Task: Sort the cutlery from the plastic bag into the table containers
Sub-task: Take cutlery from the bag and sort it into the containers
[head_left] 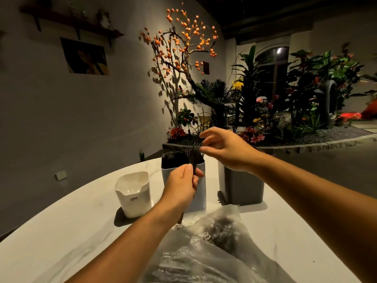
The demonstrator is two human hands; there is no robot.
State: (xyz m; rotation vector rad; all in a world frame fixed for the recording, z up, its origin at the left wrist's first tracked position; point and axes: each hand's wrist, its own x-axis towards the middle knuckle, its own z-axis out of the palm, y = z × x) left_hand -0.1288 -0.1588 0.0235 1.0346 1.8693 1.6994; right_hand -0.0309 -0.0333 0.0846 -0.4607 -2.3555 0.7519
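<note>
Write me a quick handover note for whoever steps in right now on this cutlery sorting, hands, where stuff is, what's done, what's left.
Left hand: shut on a bunch of black forks, tines up, over the middle container.
Right hand: fingers open, at the fork tips.
Middle container already holds black cutlery. White container on the left looks empty. Grey container on the right: contents hidden.
Plastic bag lies nearest on the table, dark cutlery still inside.
Left: place these forks, then empty the bag.

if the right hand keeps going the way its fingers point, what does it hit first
Most likely the tines of the black forks that the left hand holds above the middle container. The right hand points left at them, fingertips almost there, though depth is hard to judge.
</note>
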